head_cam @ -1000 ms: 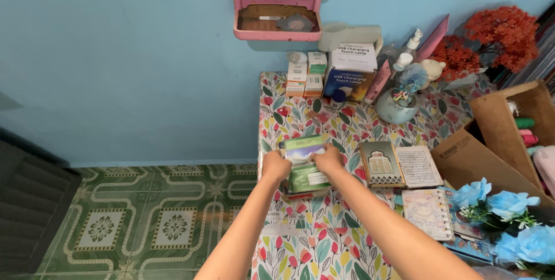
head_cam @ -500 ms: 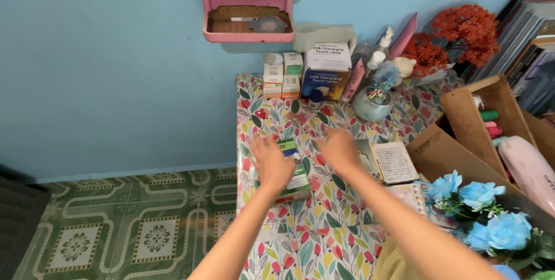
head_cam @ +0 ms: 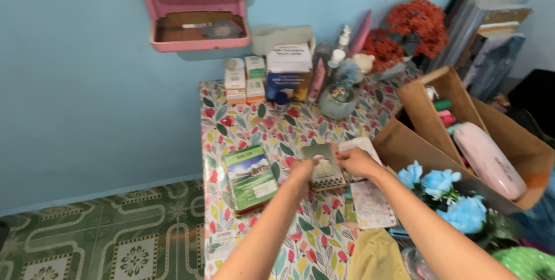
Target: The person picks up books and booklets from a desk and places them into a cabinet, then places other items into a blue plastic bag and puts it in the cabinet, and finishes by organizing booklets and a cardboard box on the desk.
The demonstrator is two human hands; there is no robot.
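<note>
Both my hands hold a small brown and gold book (head_cam: 324,165) over the flowered tablecloth (head_cam: 254,124). My left hand (head_cam: 302,171) grips its left edge and my right hand (head_cam: 355,161) its right edge. A green book (head_cam: 250,176) with a landscape cover lies on a short stack to the left, free of both hands. A white booklet (head_cam: 361,143) shows behind my right hand, and a pale spiral notebook (head_cam: 370,204) lies just below it.
An open cardboard box (head_cam: 416,141) with a pink case (head_cam: 488,160) stands at the right, blue fake flowers (head_cam: 442,184) in front of it. Small boxes (head_cam: 245,78), a lamp box (head_cam: 287,72), bottles and a round pot (head_cam: 337,102) line the wall. A pink wall shelf (head_cam: 199,14) hangs above.
My hands let go of the green book, left on the stack, moved right and took hold of the small brown book. The view swung to the right.
</note>
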